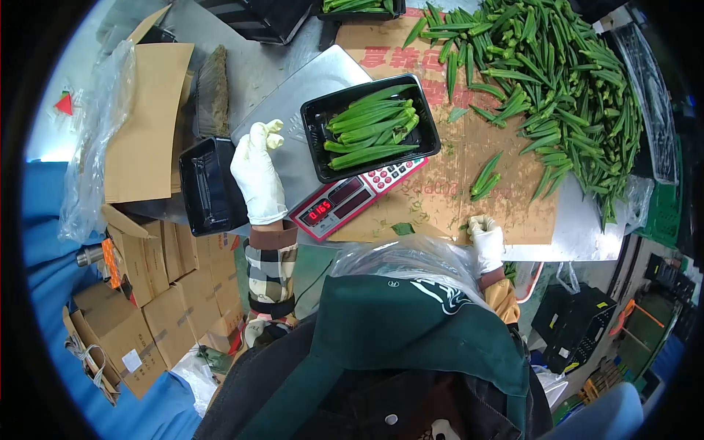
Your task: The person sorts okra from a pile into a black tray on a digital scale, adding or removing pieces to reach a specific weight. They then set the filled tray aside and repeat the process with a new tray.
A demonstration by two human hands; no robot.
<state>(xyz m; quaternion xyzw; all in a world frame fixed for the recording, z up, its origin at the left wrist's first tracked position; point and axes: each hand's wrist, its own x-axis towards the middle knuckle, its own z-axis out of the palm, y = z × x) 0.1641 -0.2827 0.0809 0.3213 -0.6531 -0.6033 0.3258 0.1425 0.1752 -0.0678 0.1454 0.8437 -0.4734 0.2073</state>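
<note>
A black plastic tray (pixel 317 150) of okra pods (pixel 374 125) rests on the metal plate (pixel 282 99) of a digital scale (pixel 330 207). Its red display reads 0.165. My left hand (pixel 260 176), in a white glove, hovers over the plate's left side, apart from the tray. Its fingers are curled in, and nothing shows in them. At the front edge of the cardboard sheet (pixel 433 213), my right hand (pixel 485 240), also gloved, has its fingers folded; whatever may be inside is hidden. Two loose okra pods (pixel 484 180) lie beyond it.
A big okra pile (pixel 550 81) covers the right and back of the cardboard. By my left wrist stands an empty black tray (pixel 209 191), with an open carton (pixel 143 125) beyond it. Another filled tray (pixel 359 9) is at the back. Boxes (pixel 169 308) stack at lower left.
</note>
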